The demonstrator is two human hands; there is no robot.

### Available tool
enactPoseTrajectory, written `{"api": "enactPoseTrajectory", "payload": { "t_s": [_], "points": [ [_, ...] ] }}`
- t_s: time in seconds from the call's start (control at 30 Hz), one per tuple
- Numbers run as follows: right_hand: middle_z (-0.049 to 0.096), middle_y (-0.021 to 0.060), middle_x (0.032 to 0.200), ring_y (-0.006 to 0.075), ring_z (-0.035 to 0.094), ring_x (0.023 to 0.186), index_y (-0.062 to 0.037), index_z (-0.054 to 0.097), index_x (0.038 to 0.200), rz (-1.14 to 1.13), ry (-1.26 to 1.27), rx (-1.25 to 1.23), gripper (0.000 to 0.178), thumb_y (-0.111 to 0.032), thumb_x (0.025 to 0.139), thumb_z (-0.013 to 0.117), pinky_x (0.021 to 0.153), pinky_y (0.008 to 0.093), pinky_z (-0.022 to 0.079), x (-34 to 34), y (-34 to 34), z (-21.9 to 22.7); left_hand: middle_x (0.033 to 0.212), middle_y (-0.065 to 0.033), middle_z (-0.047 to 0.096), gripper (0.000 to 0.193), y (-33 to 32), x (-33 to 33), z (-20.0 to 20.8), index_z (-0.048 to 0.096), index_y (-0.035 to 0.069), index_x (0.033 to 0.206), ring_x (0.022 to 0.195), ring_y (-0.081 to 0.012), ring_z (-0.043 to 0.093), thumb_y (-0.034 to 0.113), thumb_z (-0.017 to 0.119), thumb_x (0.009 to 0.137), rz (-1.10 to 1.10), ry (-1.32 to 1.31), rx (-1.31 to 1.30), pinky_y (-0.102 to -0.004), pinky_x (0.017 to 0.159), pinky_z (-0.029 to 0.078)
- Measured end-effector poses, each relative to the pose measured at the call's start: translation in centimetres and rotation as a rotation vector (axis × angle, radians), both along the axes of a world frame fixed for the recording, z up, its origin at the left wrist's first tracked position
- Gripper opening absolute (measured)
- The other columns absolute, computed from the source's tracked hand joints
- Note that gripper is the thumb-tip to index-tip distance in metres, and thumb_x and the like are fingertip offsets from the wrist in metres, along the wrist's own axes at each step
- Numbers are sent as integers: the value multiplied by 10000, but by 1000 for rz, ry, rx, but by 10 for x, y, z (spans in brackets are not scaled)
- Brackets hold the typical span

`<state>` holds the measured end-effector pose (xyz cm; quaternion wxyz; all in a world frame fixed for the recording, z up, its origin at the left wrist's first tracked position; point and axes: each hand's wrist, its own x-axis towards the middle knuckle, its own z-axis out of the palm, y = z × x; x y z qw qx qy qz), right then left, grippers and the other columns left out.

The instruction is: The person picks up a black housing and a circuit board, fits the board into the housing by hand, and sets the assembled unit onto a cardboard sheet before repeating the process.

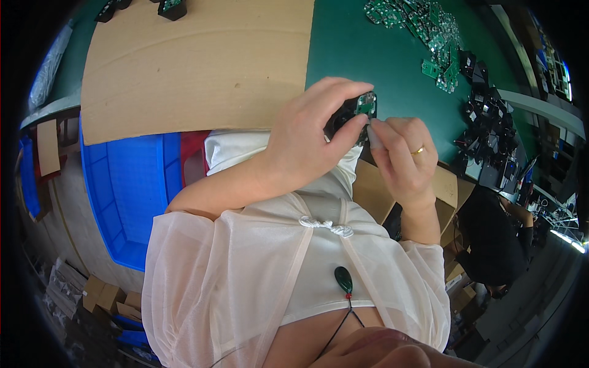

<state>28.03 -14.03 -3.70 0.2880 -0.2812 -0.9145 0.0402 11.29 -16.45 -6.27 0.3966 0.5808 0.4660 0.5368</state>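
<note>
My left hand [310, 132] grips a small black plastic housing [338, 118] with a green circuit board [366, 104] seated in it, above the near edge of the green table. Thumb and fingers close round its sides, hiding part of it. My right hand [405, 147], with a ring on one finger, is pinched at the housing's right side, its fingertips next to my left thumb. Something pale shows at those fingertips; whether it is a covering or a held part I cannot make out.
A cardboard sheet [196, 67] covers the table's left part. Loose green circuit boards [429, 34] and a heap of black housings [488, 122] lie right. Several filled housings [172, 8] stand at the far left. A blue crate [126, 190] and cardboard boxes [374, 190] flank me; another person [494, 236] is at right.
</note>
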Motion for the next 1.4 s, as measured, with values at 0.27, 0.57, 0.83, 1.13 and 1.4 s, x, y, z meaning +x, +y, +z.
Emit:
{"api": "enactPoseTrajectory", "payload": {
  "t_s": [0.27,0.57,0.83,1.13,1.4],
  "points": [
    [553,95,788,239,535,646,22,597,887,25,82,-133,263,13,625,625,542,316,423,-1,3,-14,956,-61,571,263,1,-10,-3,558,17,1084,821,-101,527,22,562,821,-121,-99,-196,-217,712,424],
    [542,63,939,78,515,588,-41,321,1320,-94,761,-1282,522,-233,886,540,477,180,399,-1,-22,-28,978,-95,567,267,1,-4,-8,553,13,1084,871,-162,546,40,559,819,-46,-12,-47,-251,752,439],
    [577,43,798,36,438,481,-34,419,1189,-255,852,-1271,333,-175,903,516,392,158,316,-19,-23,-28,981,-115,564,265,-3,3,-9,551,10,1080,875,-211,555,48,562,818,-13,49,30,-277,752,448],
    [582,53,772,43,440,469,-26,462,1115,-261,917,-1317,276,-150,883,547,386,165,328,-25,-11,-43,1032,-125,551,296,-1,0,-26,535,8,1133,927,-224,538,69,547,843,25,41,69,-286,809,426],
    [518,56,704,87,480,495,-17,376,1159,-247,1084,-1211,355,-61,855,555,422,191,374,-18,-20,-41,1108,-68,533,339,-6,-11,-32,445,9,1238,969,-138,516,117,461,918,-177,-280,-332,-252,838,420]
  ]
}}
